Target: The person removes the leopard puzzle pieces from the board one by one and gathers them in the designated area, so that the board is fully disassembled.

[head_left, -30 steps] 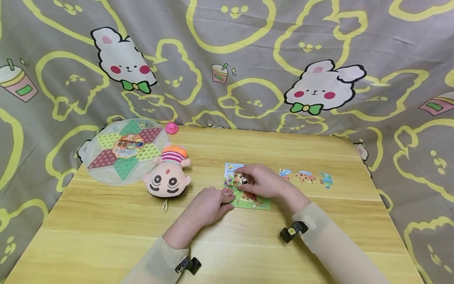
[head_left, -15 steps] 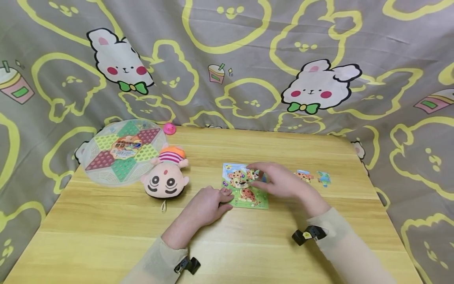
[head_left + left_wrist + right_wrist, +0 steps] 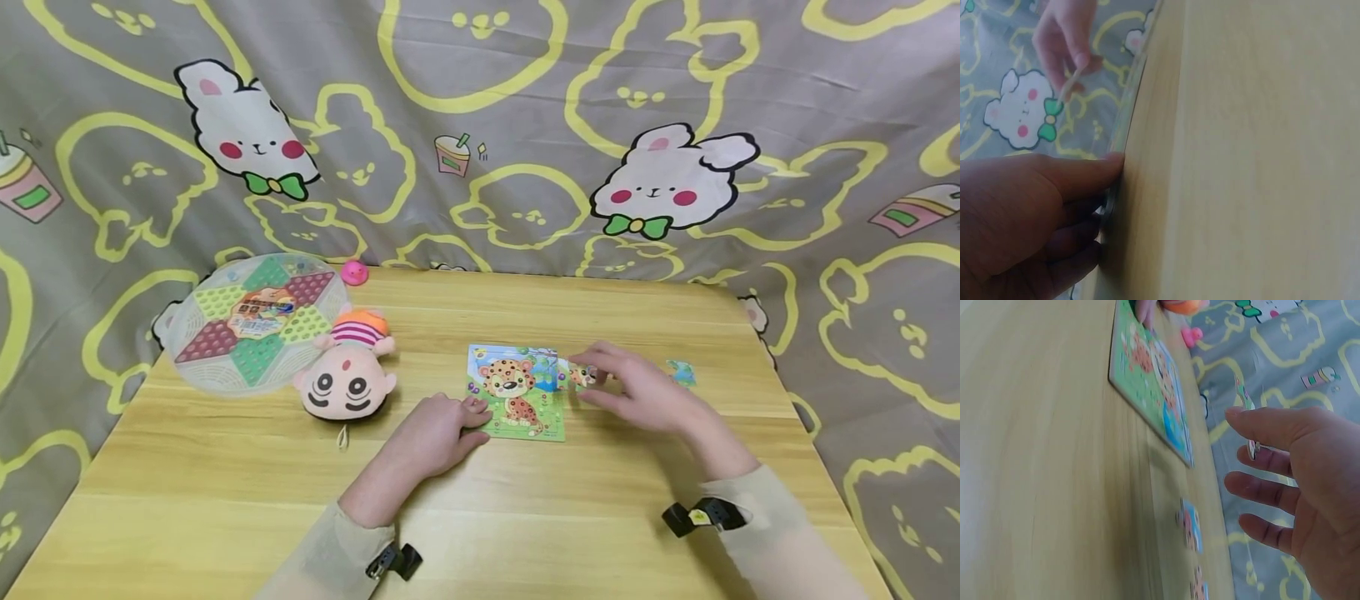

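A jigsaw puzzle board point(image 3: 517, 421) with a spotted leopard cub picture lies flat on the table. My left hand point(image 3: 446, 433) holds the board's lower left corner, its fingertips and thumb at the edge, as the left wrist view also shows point(image 3: 1029, 219). Just right of the board, my right hand point(image 3: 637, 392) pinches a puzzle piece point(image 3: 581, 373) above the table. The right wrist view shows this piece point(image 3: 1252, 449) tilted between the thumb and index finger, the other fingers loosely bent. A blue-green puzzle piece point(image 3: 681, 372) lies farther right; my right hand partly hides other loose pieces.
Left of the board lies a plush doll point(image 3: 345, 383) with a striped top. Behind it rest a round Chinese checkers board point(image 3: 262, 325) and a small pink toy point(image 3: 355, 272). A patterned curtain point(image 3: 420, 208) hangs along the table's back edge.
My right hand has moved right, from over the board to beside it, uncovering the leopard picture and carrying a puzzle piece. My left hand stays at the board's corner.
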A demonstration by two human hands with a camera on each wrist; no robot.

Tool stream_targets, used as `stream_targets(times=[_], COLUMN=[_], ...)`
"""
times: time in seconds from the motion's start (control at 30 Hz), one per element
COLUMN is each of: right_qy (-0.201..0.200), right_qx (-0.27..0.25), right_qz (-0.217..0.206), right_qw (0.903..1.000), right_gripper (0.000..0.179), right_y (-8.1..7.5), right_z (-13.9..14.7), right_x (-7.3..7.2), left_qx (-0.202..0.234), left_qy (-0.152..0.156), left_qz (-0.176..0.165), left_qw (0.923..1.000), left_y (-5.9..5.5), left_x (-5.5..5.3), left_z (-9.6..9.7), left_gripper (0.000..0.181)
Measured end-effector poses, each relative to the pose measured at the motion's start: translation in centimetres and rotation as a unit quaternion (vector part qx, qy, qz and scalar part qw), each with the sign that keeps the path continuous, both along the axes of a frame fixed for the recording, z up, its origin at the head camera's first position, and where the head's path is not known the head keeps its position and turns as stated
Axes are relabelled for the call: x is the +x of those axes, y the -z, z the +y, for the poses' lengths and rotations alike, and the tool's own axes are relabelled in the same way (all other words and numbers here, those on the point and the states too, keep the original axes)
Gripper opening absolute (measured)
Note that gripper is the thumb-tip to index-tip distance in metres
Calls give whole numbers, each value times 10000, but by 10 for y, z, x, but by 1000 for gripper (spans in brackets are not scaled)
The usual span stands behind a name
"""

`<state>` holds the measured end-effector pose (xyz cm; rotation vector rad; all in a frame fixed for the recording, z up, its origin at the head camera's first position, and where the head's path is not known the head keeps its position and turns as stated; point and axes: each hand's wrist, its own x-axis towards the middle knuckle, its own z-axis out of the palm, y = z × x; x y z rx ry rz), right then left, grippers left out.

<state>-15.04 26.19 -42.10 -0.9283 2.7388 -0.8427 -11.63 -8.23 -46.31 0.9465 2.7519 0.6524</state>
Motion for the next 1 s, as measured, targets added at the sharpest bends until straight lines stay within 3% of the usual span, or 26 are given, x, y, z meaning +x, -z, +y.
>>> stream_targets(times=[0.4,0.7,1.0], right_qy=[475,369,375], right_qx=[-65,-10,85], right_qz=[-43,-43,-155], right_qw=[9988,9993,9991], right_gripper=[45,42,41], right_y=[12,30,36], right_z=[37,42,42], right_x=[12,16,17], left_qx=[-13,29,60], left_qy=[-33,-72,-42], left_qz=[-58,-20,-4], left_qw=[10000,10000,10000], left_y=[-1,0,-1], left_x=[1,2,1], left_z=[0,-1,1], left_gripper=[37,36,35])
